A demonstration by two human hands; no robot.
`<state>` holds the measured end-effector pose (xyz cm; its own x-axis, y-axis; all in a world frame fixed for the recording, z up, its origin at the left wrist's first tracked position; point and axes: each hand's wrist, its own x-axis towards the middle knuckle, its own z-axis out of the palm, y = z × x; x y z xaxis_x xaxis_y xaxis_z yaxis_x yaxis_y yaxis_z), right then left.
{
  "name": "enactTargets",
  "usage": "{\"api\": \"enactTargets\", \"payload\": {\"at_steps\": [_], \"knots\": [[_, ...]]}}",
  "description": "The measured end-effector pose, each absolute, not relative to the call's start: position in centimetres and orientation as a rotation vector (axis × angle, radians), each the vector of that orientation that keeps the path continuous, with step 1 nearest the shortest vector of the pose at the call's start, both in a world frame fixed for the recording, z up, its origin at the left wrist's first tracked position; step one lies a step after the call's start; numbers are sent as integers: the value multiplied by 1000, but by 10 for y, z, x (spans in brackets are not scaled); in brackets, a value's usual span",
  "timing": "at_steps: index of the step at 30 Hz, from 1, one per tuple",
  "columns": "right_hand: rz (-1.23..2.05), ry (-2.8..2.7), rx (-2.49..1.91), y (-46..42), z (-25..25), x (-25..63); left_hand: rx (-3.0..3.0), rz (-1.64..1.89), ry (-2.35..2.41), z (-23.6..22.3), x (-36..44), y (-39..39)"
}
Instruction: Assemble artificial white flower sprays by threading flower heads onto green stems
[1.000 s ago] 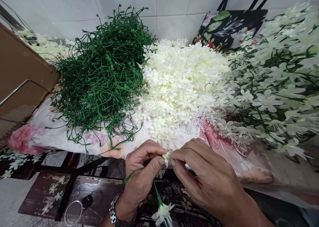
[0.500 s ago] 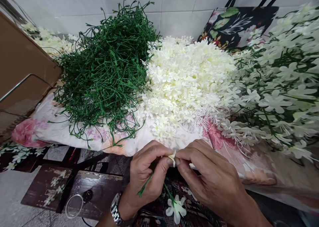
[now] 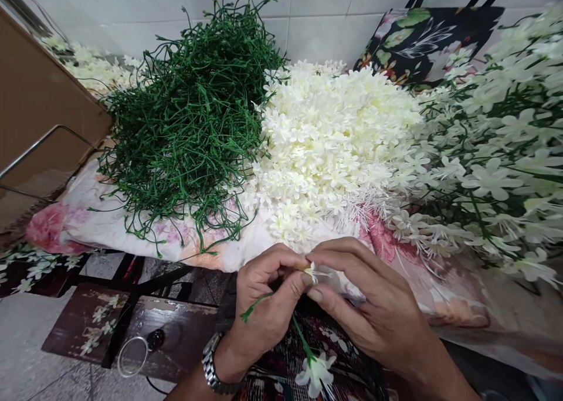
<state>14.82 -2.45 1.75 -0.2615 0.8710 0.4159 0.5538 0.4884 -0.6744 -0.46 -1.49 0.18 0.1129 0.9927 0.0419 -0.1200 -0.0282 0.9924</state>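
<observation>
My left hand [image 3: 268,301] is closed, its thumb and forefinger pinching a small white artificial flower [image 3: 313,272] with thin stamens sticking out to the right. From the same hand a green plastic stem [image 3: 257,307] pokes out on the left. Below it hangs another stem tipped with a white artificial flower [image 3: 315,374]; the fingers hide where the stems meet. Close on the right, my right hand [image 3: 369,301] has its thumb and forefinger apart around the small flower. Its forefinger is by my left fingertips, and whether it touches the petals I cannot tell.
Beyond my hands lie a heap of green stems [image 3: 189,131] and a pile of white flower heads [image 3: 334,131]. Assembled flower sprays [image 3: 492,178] crowd the right side. A cardboard box [image 3: 44,90] stands left, a floral black bag [image 3: 431,43] behind.
My right thumb and forefinger have come apart from their pinch at the small flower, and its stamens now show. The hanging flower has swung slightly right and turned. The view has shifted slightly.
</observation>
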Motion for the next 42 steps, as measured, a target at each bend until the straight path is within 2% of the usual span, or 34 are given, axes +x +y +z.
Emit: {"api": "enactTargets", "payload": {"at_steps": [9,19,27,33,38,42], "knots": [[478,-1822,-1147,-25,11,145,860,1057,1038,10,7,-17],[562,-1802,-1160,-25,4,146,576,1072,964,7,10,-15],[647,-1625,-1253,-24,-6,158,632,934,944,14,4,-9],[904,-1570,-979,-27,13,164,869,815,1078,17,9,-5],[945,-1865,-698,-20,36,157,1328,795,977,13,7,-12],[921,-2001,-641,-15,35,156,1460,798,954,9,7,-15]]}}
